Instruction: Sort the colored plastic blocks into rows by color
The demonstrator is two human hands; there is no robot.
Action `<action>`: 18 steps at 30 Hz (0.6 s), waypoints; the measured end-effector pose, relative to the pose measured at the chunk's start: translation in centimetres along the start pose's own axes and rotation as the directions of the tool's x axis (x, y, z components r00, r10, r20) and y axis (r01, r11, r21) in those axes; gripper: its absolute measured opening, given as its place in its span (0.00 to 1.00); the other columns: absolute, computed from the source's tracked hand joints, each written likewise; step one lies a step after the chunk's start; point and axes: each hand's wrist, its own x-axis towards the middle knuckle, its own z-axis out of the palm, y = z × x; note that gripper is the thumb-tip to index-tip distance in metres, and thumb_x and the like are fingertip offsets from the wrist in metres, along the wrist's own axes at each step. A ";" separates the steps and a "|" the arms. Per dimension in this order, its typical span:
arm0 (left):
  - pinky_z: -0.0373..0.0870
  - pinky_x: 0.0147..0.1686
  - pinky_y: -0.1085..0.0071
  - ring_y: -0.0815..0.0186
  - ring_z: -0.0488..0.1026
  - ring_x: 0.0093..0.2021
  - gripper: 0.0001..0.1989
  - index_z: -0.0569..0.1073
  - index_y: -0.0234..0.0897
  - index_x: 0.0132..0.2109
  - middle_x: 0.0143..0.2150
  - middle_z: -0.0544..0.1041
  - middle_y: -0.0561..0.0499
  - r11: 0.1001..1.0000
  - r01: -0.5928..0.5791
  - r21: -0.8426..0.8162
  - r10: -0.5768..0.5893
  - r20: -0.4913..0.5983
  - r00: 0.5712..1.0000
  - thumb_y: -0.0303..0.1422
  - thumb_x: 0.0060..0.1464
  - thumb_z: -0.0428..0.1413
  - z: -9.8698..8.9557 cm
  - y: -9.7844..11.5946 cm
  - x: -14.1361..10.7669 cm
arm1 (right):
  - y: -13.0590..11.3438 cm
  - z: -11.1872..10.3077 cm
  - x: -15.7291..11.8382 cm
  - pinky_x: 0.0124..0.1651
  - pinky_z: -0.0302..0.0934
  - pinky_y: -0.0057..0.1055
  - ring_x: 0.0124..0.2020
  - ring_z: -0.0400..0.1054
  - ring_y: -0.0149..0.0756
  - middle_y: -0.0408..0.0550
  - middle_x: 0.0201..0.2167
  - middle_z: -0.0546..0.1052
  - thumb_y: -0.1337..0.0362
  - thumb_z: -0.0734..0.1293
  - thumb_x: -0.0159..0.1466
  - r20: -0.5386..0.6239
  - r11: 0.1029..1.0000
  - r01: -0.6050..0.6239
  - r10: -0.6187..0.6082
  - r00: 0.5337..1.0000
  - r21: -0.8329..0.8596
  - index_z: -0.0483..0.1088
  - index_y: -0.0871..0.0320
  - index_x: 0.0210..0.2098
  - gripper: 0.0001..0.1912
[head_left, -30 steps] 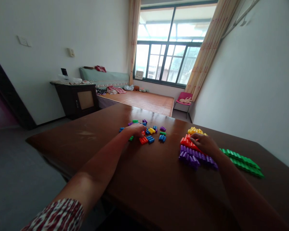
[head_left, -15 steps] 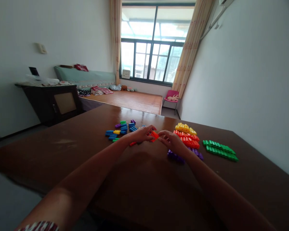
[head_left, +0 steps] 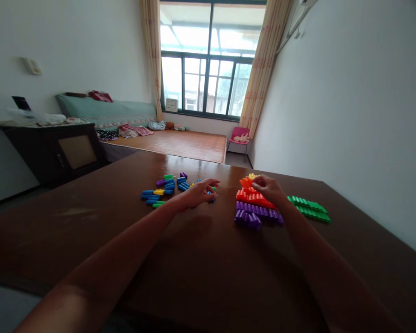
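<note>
My right hand (head_left: 268, 188) grips a small orange-red piece (head_left: 247, 182) over the red rows (head_left: 251, 198), its fingers pinched at the piece's right end. Part of a yellow row (head_left: 252, 176) shows just behind. Nearer me lie purple rows (head_left: 258, 210), and two green rows (head_left: 312, 210) sit to the right. My left hand (head_left: 201, 192) hovers with its fingers apart and nothing between them, above loose pieces. Blue pieces (head_left: 183, 184), a yellow piece (head_left: 158, 192) and a green piece (head_left: 168, 176) are scattered to its left.
The brown table (head_left: 194, 259) spans the foreground. Beyond it are a low bed (head_left: 194, 143), a pink chair (head_left: 239, 135) and a window. A dark cabinet (head_left: 48, 152) stands at the left.
My hands have moved apart. The right one has carried the orange-red piece right to the red rows, while the left one has let go and opened. The view has shifted slightly right.
</note>
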 end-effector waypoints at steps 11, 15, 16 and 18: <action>0.71 0.42 0.71 0.64 0.74 0.43 0.17 0.75 0.35 0.48 0.44 0.78 0.47 0.948 0.066 0.310 -0.055 -0.043 0.998 0.38 0.56 0.53 -3.3 -0.6 -0.6 | 9.9 -7.5 -0.1 0.26 0.63 0.26 0.22 0.69 0.32 0.47 0.22 0.76 0.64 0.71 0.49 0.017 0.870 -0.486 0.489 0.872 -0.084 0.71 0.60 0.26 0.07; 0.69 0.42 0.73 0.64 0.75 0.43 0.17 0.76 0.38 0.48 0.44 0.79 0.50 0.903 0.161 0.399 -0.189 0.031 0.981 0.38 0.55 0.53 -5.2 -0.8 -1.5 | 9.9 -6.9 0.1 0.27 0.63 0.25 0.24 0.70 0.32 0.47 0.23 0.77 0.61 0.72 0.49 0.157 0.878 -0.455 0.476 0.866 -0.151 0.72 0.61 0.26 0.10; 0.69 0.43 0.74 0.64 0.75 0.44 0.17 0.75 0.38 0.49 0.46 0.79 0.50 0.895 0.175 0.411 -0.221 0.066 0.973 0.38 0.54 0.54 -5.8 -0.8 -1.8 | 10.0 -7.0 0.1 0.27 0.63 0.25 0.24 0.70 0.32 0.47 0.23 0.77 0.59 0.72 0.49 0.175 0.883 -0.436 0.463 0.869 -0.172 0.72 0.61 0.25 0.11; 0.68 0.43 0.75 0.63 0.74 0.46 0.19 0.75 0.40 0.50 0.50 0.77 0.51 0.884 0.190 0.427 -0.279 0.158 0.947 0.37 0.50 0.57 -6.6 -0.9 -2.3 | 9.8 -7.3 0.0 0.26 0.63 0.26 0.23 0.69 0.32 0.47 0.22 0.77 0.54 0.71 0.50 0.156 0.900 -0.375 0.413 0.897 -0.225 0.73 0.61 0.25 0.15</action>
